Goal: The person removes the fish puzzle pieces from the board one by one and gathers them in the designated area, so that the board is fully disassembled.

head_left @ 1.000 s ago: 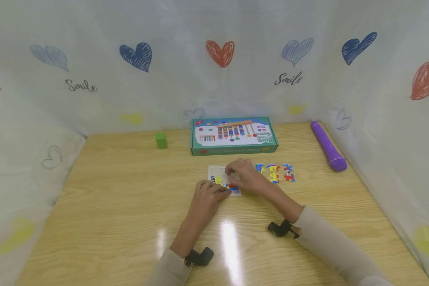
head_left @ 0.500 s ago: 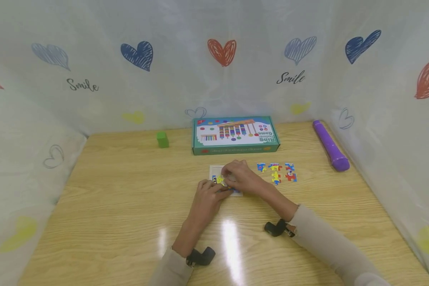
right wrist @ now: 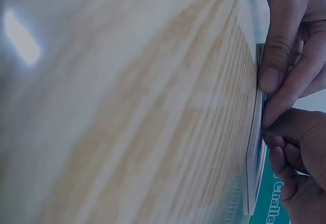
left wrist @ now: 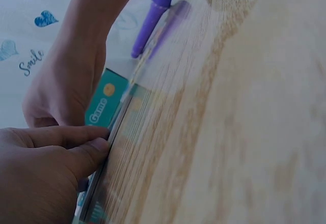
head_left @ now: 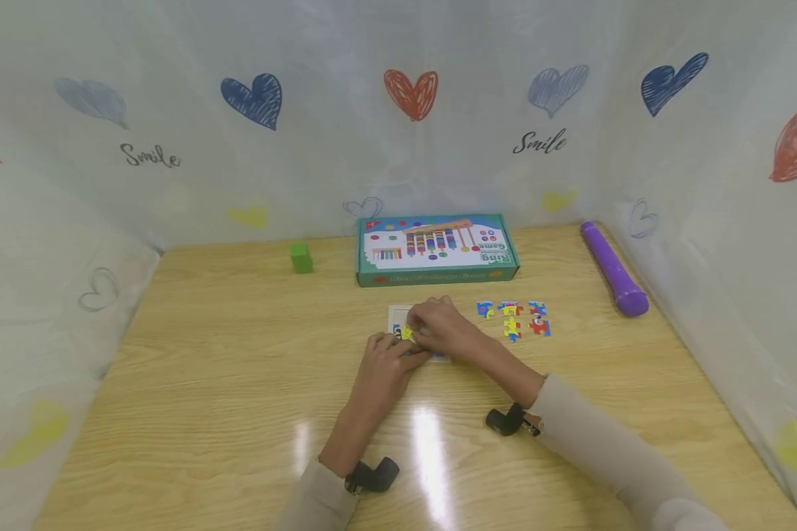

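A small puzzle tray [head_left: 398,310] with a pale frame lies on the table, partly covered by both hands. Yellow and dark puzzle pieces [head_left: 407,332] show at its left side. My left hand [head_left: 384,369] rests along the tray's near left edge, thumb and index finger nearly straight and pressing on it. Over the middle of the tray, my right hand [head_left: 445,330] has its fingers curled, thumb and index finger pinching at a piece that they mostly hide. The right wrist view shows the left thumb [right wrist: 272,76] on the tray's edge, close to the right fingertips.
Several loose puzzle pieces [head_left: 512,328] lie in rows right of the tray. Behind stands a green Ring Challenge Game box [head_left: 438,279]. A green block [head_left: 301,259] is at the back left, and a purple toy microphone [head_left: 612,267] lies at the right edge.
My right hand has shifted slightly left and toward the left fingers, covering a red, yellow and blue part of the puzzle. The left hand stays where it was.
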A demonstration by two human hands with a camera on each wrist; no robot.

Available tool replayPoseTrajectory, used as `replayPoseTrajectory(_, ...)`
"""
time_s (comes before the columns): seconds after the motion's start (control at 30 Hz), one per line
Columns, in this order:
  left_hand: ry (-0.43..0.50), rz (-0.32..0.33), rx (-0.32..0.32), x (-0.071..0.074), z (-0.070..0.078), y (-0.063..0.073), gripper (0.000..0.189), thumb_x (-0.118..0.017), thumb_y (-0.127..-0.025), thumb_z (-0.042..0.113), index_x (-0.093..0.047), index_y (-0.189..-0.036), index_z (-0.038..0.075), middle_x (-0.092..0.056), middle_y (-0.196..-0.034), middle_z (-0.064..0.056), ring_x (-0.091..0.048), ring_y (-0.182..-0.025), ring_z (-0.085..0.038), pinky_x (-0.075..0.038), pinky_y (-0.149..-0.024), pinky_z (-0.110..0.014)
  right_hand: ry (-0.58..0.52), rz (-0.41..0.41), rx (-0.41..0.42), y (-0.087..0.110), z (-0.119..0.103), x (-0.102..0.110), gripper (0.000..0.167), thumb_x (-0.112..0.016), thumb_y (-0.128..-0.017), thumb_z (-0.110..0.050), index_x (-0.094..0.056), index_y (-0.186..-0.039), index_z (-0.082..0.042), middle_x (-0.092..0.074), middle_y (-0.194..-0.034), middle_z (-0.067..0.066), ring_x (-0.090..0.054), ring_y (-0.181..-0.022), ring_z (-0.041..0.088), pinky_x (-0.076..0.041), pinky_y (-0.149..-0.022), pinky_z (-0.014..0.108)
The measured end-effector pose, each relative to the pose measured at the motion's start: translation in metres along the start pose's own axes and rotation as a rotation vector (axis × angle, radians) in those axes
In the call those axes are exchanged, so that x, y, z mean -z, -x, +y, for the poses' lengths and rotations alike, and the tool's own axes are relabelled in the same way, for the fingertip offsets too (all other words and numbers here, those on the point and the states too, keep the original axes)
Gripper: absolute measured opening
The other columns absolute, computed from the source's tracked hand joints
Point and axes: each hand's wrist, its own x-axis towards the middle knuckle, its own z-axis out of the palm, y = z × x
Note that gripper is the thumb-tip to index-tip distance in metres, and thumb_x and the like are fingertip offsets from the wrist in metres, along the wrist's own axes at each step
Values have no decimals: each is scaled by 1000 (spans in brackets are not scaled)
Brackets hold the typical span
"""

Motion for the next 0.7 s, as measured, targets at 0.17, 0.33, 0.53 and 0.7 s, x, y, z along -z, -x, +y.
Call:
replayPoseTrajectory(0.17, 12, -2, -2, 0, -1, 0, 21, -78, -86, 14, -81, -103, 26, -74, -101, 10, -63, -91, -14, -45, -92, -40, 2, -14, -17, -1, 1, -2, 16, -74, -84, -8, -70, -99, -6, -69, -94, 2, -58, -93, 20, -36, -86, 38)
replayPoseTrajectory(0.33, 19, 6, -3, 0, -1, -1, 19, -78, -86, 14, -81, -102, 24, -74, -100, 8, -63, -92, -15, -45, -92, -41, -18, -2, 7, -2, 1, -2, 13, -74, -86, -8, -70, -98, -6, -70, -94, 2, -59, -93, 21, -37, -86, 40)
replayPoseTrajectory(0.53, 10, -9, 0, 2, -1, -1, 20, -78, -86, 14, -81, -104, 24, -74, -101, 7, -63, -92, -16, -45, -91, -41, -64, 4, -5, -5, 2, -3, 14, -72, -83, -5, -68, -97, -6, -69, -92, 2, -59, -91, 19, -37, -87, 40)
replayPoseTrajectory(0.7, 6, -12, -3, 3, 0, -1, 20, -77, -87, 14, -81, -104, 25, -74, -102, 8, -62, -91, -15, -45, -91, -40, -77, 17, -18, -5, 4, -3, 16, -71, -80, -4, -68, -96, -5, -68, -91, 1, -56, -88, 18, -38, -86, 38)
